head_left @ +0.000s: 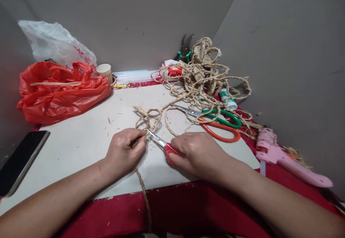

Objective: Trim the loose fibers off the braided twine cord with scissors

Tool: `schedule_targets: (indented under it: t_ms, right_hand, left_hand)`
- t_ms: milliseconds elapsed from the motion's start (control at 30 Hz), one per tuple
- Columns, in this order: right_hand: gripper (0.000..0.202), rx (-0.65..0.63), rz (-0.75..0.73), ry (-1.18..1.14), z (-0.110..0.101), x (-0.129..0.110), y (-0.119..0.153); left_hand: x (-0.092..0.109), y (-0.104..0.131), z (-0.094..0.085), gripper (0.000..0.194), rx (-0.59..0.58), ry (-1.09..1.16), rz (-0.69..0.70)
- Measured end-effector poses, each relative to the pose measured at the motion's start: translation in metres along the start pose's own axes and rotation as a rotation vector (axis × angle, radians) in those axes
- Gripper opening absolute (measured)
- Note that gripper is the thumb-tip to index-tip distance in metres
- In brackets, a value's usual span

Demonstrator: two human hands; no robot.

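Where the white board (86, 137) reaches its left edge, I record a black phone (23, 160) lying face up. Behind it sits a crumpled red plastic bag (61, 97), a thin pale strip across its top and a translucent bag (51, 40) bunched behind. Just beside that stands a paper cup (104, 69), and clear sticks (136, 76) lie along the back.

At centre, the left hand (126, 146) is closed, thumb and forefinger pinched on the braided cord (147, 115). The cord forms loose loops above the fingertips, and its tail hangs below the hand, over the red cloth (175, 209). The small scissors (164, 146) point at the pinch; I cannot tell whether the blades touch the cord. The right hand (196, 153) is curled firmly round their red handles.

Beyond it I note large scissors (196, 113) (one handle green, the other orange) resting partly under strands of a tangled heap (207, 74). Green-handled shears (184, 53) stand behind the heap, and a green-and-white tube (228, 99) lies at its right side. Far right, a pink glue gun (280, 157) rests on the cloth.
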State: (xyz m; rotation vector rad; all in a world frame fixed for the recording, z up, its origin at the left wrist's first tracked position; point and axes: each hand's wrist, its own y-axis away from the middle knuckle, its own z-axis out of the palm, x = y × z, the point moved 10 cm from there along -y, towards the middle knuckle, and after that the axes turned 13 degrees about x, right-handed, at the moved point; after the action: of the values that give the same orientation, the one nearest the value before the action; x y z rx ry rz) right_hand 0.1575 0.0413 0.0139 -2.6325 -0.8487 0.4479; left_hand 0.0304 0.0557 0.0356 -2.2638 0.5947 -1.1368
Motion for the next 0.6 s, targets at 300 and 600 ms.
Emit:
schedule_targets:
  t_ms: [300, 600]
  right_hand:
    - [0.022, 0.127, 0.047, -0.095, -0.009, 0.007, -0.008]
    - [0.016, 0.147, 0.046, 0.150, -0.006, 0.008, -0.007]
  left_hand:
    - [-0.056, 0.013, 0.017, 0.014, -0.052, 0.385, -0.714]
    - [-0.056, 0.026, 0.039, 0.015, -0.128, 0.793, -1.016]
